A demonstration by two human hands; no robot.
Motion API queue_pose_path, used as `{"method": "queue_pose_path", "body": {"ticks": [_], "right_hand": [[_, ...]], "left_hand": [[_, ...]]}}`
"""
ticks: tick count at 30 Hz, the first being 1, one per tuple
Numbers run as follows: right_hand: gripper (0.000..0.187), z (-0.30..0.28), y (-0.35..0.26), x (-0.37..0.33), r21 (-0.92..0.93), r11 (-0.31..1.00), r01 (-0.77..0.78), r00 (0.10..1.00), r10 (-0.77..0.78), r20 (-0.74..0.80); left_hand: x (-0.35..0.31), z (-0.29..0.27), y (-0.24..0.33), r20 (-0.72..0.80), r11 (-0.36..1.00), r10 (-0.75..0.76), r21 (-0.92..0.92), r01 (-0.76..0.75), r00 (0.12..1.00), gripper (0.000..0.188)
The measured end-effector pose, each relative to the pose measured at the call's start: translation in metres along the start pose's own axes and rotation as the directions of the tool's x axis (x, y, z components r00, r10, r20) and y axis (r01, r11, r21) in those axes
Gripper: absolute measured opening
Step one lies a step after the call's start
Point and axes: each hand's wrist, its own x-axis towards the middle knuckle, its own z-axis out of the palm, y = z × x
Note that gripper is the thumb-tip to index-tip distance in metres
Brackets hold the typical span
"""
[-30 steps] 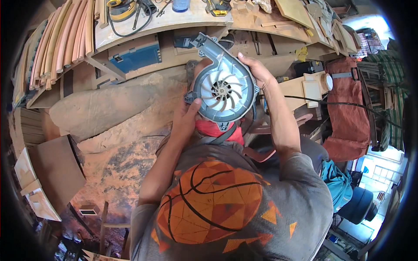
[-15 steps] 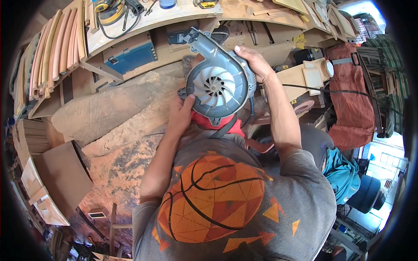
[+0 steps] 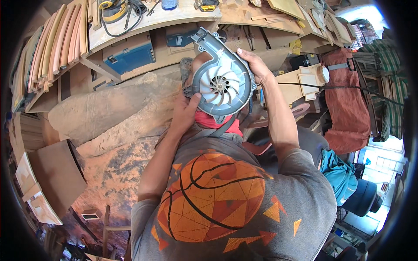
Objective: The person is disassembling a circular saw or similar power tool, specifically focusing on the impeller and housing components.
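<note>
Blower (image 3: 227, 109), one only, sits at the upper middle of the frame in the head view, its one white fan wheel (image 3: 230, 83) facing up and its spout (image 3: 207, 42) pointing to the upper left. Two hands are clamped on it: the left hand (image 3: 185, 109) at its lower left edge, thumb on the rim, the right hand (image 3: 257, 69) at its upper right edge, so the blower lies between them. One yellow-and-black sander (image 3: 114, 12) rests at the upper left, above one blue toolbox (image 3: 130, 56); one teal cloth (image 3: 338, 176) hangs at the lower right.
</note>
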Motion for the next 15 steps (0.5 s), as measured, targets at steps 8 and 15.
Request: {"method": "queue_pose_path", "body": {"ticks": [8, 15], "right_hand": [[0.044, -0.015, 0.016, 0.008, 0.083, 0.996, -0.010, 0.999, 0.013, -0.040], [0.042, -0.017, 0.022, 0.008, 0.128, 0.992, -0.010, 0.998, 0.017, -0.053]], "left_hand": [[-0.003, 0.008, 0.013, 0.007, 1.000, 0.026, 0.001, -0.026, 1.000, 0.039], [0.002, 0.013, 0.008, 0.046, 0.998, 0.054, 0.038, -0.055, 0.998, 0.038]]}}
